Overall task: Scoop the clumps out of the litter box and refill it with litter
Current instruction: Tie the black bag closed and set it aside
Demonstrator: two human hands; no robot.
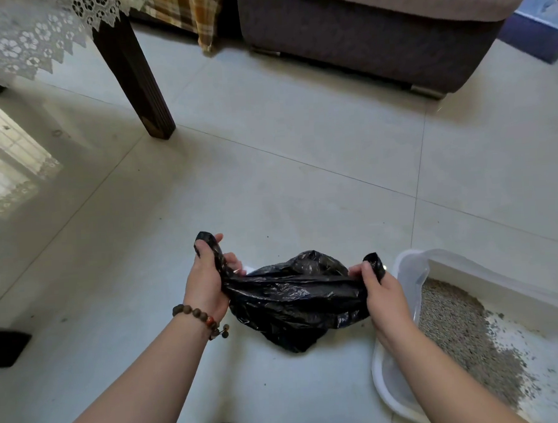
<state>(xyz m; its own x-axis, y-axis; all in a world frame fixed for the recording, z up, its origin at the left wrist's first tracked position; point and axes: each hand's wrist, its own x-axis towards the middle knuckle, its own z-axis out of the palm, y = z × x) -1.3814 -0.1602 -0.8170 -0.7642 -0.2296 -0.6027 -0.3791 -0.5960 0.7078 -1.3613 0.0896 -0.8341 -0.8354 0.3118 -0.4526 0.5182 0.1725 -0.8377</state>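
Bag-tying looks like the step in hand: the black plastic bag [292,301] hangs between both hands just above the floor [301,165], its belly sagging to touch the tiles. The left hand [207,279] has its grip curled tight round one handle loop, which sticks up past the thumb. The right hand [380,290] pinches the other loop the same way, so both grips are narrow and full of plastic.

To do this well, I judge the two loops should be drawn across each other and knotted while the bag stays low and upright, so nothing inside spills. Thin film like this tears if yanked, so a steady pull suits it better than a jerk.

The litter box [410,269], a translucent white tray, sits on the floor at the near right, just beside the right wrist. The grey litter [458,328] covers only part of its base and thins to bare plastic toward the near right, so the refill seems yet to be done. No scoop is visible.

The floor is pale glossy tile with a few stray dark specks. A dark wooden desk leg [135,79] stands far left under a lace cloth [26,40], and a brown sofa [375,35] fills the far right. A bead bracelet [200,317] circles the left wrist.
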